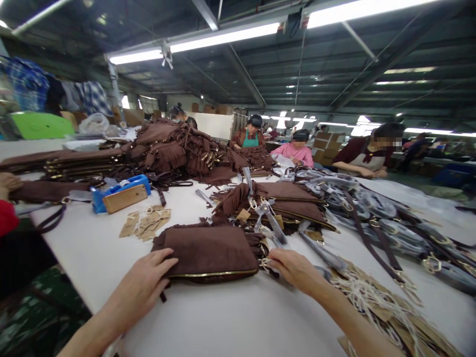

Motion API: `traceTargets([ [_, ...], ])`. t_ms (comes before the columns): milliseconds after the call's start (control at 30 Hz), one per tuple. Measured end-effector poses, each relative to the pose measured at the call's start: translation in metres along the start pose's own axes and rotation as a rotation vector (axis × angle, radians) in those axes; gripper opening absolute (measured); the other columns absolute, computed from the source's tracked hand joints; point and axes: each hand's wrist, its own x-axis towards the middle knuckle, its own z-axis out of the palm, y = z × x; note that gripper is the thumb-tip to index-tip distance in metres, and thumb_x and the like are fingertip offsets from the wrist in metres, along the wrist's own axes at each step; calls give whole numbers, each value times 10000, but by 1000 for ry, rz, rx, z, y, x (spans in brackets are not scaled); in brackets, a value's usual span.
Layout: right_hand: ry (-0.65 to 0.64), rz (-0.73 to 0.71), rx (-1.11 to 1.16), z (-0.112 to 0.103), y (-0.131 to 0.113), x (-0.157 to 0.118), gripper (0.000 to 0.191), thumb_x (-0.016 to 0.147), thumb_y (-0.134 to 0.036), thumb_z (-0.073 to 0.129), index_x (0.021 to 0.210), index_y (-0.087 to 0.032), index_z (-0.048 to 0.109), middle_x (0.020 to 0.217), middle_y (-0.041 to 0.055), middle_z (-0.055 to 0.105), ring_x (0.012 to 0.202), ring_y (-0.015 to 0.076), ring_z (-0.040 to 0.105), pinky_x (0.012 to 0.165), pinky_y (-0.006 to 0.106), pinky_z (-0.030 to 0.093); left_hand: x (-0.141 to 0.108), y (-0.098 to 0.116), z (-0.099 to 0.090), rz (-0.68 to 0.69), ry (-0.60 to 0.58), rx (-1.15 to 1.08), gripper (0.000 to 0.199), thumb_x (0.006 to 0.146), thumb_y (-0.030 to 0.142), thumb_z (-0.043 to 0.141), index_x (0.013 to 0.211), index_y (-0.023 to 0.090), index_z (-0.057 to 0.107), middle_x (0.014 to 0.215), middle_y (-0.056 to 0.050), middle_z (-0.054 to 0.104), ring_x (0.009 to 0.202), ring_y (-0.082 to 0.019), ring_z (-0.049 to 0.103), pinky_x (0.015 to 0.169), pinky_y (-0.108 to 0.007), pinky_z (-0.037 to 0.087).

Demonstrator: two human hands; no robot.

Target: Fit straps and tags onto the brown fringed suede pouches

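Observation:
A brown fringed bag point(211, 250) with a gold zipper along its near edge lies flat on the white table point(208, 317). My left hand point(147, 282) rests on the bag's left end, fingers spread. At its right end my right hand point(292, 267) has thumb and fingers pinched together by a metal clasp point(265, 263) and white string; what exactly is between the fingertips is too small to make out. Just behind lie stacked brown bags point(293, 201) with plastic-wrapped straps and tan tags.
Tan tags with white strings point(386, 302) lie at right, wrapped straps point(390, 228) behind them. A phone point(125, 199) leans on a blue holder point(98, 199). Brown bags are heaped point(167, 148) farther back. Another person's hand point(10, 182) is at far left; several people sit beyond.

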Motion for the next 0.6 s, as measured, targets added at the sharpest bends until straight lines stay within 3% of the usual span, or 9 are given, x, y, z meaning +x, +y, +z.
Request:
traceTargets([
  [167, 116, 14, -228, 19, 15, 4, 221, 943, -264, 451, 821, -218, 630, 794, 36, 676, 678, 181, 646, 583, 265, 388, -28, -23, -14, -154, -111, -241, 410, 924, 249, 394, 1312, 261, 527, 1243, -54, 611, 1096, -205, 591, 970, -321, 471],
  [300, 358, -25, -389, 32, 26, 14, 224, 904, -281, 451, 882, -214, 664, 1033, 116, 682, 761, 251, 652, 673, 362, 458, -35, -19, -26, -203, -193, -384, 309, 866, 196, 442, 1102, 212, 640, 1001, -37, 674, 939, -184, 610, 869, -283, 472],
  [367, 484, -38, -331, 30, 14, 17, 278, 898, -290, 410, 955, -189, 663, 1136, 165, 647, 849, 298, 645, 749, 430, 468, -36, -15, -26, -221, -203, -375, 237, 823, 170, 484, 961, 208, 673, 921, -31, 666, 883, -179, 600, 817, -266, 457],
  [433, 520, -62, -113, 24, -16, 15, 312, 902, -329, 387, 973, -183, 653, 1106, 165, 651, 888, 300, 639, 788, 434, 472, -37, -11, -22, -219, -189, -363, 190, 806, 167, 495, 865, 201, 672, 870, -32, 653, 865, -182, 585, 801, -265, 437],
  [500, 381, -79, 221, 20, -60, 9, 309, 910, -390, 390, 913, -215, 645, 956, 104, 681, 823, 248, 646, 752, 374, 487, -37, -5, -17, -221, -156, -415, 173, 809, 180, 479, 823, 196, 651, 842, -29, 635, 851, -181, 567, 798, -266, 421],
  [600, -144, -19, 740, 25, -131, 1, 342, 921, -426, 363, 830, -217, 619, 730, 36, 652, 664, 179, 626, 612, 285, 486, -36, 4, -16, -303, -108, -622, 154, 813, 223, 458, 769, 185, 600, 781, -8, 594, 784, -163, 535, 748, -249, 411],
])
